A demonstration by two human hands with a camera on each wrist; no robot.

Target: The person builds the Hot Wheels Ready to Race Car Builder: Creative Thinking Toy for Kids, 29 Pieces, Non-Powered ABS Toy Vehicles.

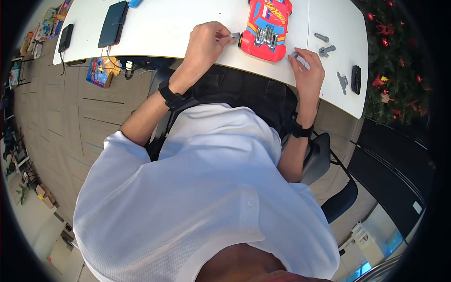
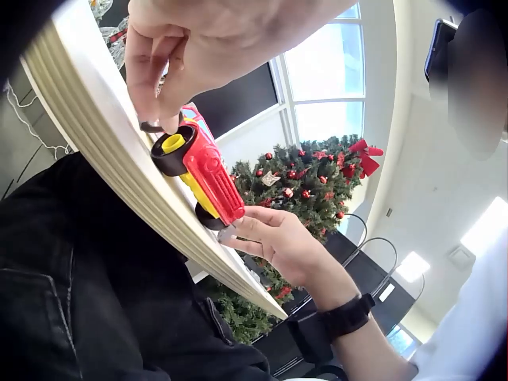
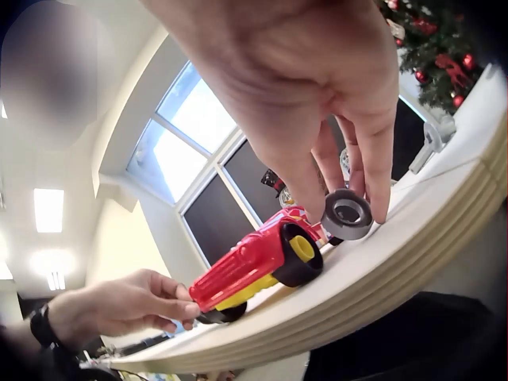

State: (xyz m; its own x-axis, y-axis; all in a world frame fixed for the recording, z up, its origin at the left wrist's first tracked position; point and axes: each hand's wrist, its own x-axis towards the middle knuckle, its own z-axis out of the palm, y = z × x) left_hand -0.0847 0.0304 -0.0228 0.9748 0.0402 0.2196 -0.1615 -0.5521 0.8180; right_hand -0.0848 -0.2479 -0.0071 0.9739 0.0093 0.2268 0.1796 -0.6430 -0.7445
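A red toy car [image 1: 266, 47] with yellow and blue stripes stands on the white table, near its front edge. To the car's left, my left hand [image 1: 206, 44] pinches a small grey piece [image 1: 235, 35] right beside a black wheel [image 1: 241, 40]. My right hand [image 1: 309, 70] is on the other side, holding a round grey ring-like piece [image 3: 344, 232] between thumb and fingers. In the right wrist view, this ring sits low over the tabletop, close to the car's black wheel with its yellow hub [image 3: 302, 248]. Fingers partly hide the left hand's piece.
Grey bolt-like pieces [image 1: 322, 37] and a flat grey tool-shaped piece [image 1: 342, 83] lie on the right of the table [image 1: 155, 28], near a black case [image 1: 356, 80]. A dark folio case [image 1: 113, 24] lies left. A decorated Christmas tree [image 1: 390, 56] stands beyond the right edge.
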